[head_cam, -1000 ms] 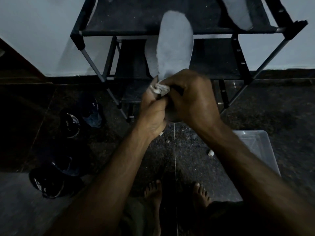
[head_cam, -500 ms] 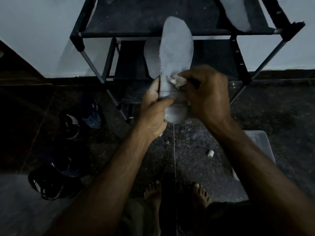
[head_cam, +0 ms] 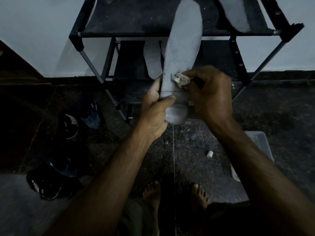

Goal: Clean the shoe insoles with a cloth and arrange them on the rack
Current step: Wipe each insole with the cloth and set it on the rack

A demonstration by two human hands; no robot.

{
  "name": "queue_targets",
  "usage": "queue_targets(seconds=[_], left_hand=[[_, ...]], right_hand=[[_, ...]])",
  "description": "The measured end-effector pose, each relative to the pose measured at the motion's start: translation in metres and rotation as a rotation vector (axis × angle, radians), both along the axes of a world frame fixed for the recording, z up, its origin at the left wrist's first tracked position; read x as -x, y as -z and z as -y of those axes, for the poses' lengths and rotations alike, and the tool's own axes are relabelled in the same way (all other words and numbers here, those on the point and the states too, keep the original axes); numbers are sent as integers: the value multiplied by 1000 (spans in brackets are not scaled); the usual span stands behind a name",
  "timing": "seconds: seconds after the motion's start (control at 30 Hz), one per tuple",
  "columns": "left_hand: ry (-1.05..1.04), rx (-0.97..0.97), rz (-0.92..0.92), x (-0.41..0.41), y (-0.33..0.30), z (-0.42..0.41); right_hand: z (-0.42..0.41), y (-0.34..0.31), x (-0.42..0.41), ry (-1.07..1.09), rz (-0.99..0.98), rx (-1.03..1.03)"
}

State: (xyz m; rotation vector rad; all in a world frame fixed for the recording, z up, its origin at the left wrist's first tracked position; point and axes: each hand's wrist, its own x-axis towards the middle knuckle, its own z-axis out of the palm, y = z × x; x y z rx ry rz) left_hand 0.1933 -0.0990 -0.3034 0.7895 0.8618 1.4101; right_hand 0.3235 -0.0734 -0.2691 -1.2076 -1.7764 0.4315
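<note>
The left hand (head_cam: 156, 113) grips the grey insole (head_cam: 183, 53) near its heel end, thumb across the face, holding it upright in front of the rack (head_cam: 80, 34). The right hand (head_cam: 210, 95) pinches a bunched cloth (head_cam: 181, 80) against the insole's right edge. The insole's toe end overlaps the top shelf edge. A second insole (head_cam: 236, 14) lies on the top shelf, a third (head_cam: 152, 59) on the shelf below. Shoes (head_cam: 46, 184) sit on the floor at left, a clear bin (head_cam: 260, 142) at right.

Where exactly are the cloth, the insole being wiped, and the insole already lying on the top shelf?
cloth (head_cam: 181, 80), head view, on its crumpled folds.
held insole (head_cam: 183, 41), head view, on its broad upper face.
top-shelf insole (head_cam: 236, 13), head view, on its middle.
</note>
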Motion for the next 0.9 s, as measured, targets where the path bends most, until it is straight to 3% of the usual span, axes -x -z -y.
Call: queue_targets(seconds=[0.17,0.47,0.9], left_hand=[[-32,36,26,1,-3,1],[-11,-3,-22,0,-2,0],[-69,63,23,5,-7,-1]], right_hand=[[14,-5,21,-190,56,14],[0,3,6,-22,-90,135],[-5,2,1,-134,-408,358]])
